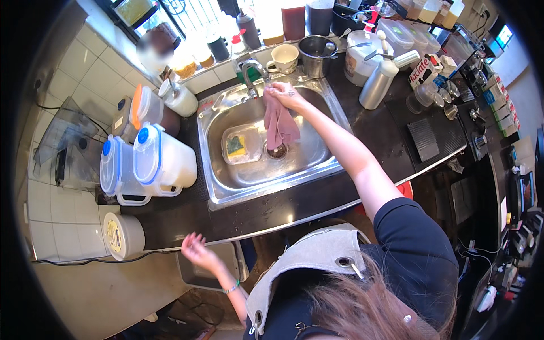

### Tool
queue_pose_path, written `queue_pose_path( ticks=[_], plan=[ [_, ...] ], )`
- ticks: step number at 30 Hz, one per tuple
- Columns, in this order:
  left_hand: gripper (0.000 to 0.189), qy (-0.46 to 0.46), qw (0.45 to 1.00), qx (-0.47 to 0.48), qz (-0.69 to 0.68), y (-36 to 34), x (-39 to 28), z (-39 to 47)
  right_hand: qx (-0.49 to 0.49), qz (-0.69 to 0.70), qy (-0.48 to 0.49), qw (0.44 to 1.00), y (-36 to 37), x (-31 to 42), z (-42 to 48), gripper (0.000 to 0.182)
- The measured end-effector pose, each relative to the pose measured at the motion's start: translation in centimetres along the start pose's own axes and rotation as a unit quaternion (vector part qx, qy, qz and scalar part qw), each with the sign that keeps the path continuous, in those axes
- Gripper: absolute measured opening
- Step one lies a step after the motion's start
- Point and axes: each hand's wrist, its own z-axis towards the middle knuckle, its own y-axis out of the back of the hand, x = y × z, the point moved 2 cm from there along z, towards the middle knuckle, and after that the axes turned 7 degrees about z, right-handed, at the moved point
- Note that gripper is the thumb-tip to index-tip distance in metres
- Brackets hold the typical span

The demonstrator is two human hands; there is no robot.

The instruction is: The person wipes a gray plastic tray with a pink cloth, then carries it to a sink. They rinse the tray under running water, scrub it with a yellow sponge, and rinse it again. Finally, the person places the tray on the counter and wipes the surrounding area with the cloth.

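My right hand (285, 93) grips the upper end of a mauve cloth (279, 123) just beside the spout of a chrome tap (254, 70). The cloth hangs down into the stainless steel sink (306, 163), its lower end by the drain (276, 151). Left of the drain, a clear plastic container (253, 158) in the basin holds a yellow and green sponge (236, 145). My left hand (199, 251) is empty, fingers apart and slightly curled, in front of the counter's edge at the lower left.
Plastic pitchers with blue-trimmed lids (165, 159) and a white tub (124, 236) stand left of the sink. Behind it are a floral cup (284, 58) and a metal pot (315, 59). A metal cream whipper (378, 83) stands right, near a black mat (423, 140).
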Motion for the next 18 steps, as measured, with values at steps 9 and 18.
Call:
queue_pose_path(
  ticks=[9, 18],
  plan=[
    [0.056, -0.098, 0.898, 0.423, -0.069, -31.0, -8.6, 1.3, 0.095, -0.032, 0.011, 0.995, 0.8, 1.2, 2.0, 0.024],
    [0.030, 0.019, 0.809, 0.581, -0.086, -40.7, -3.4, 5.0, -0.058, 0.220, -0.012, 0.974, 5.5, 0.7, -1.2, 0.044]
  ],
)
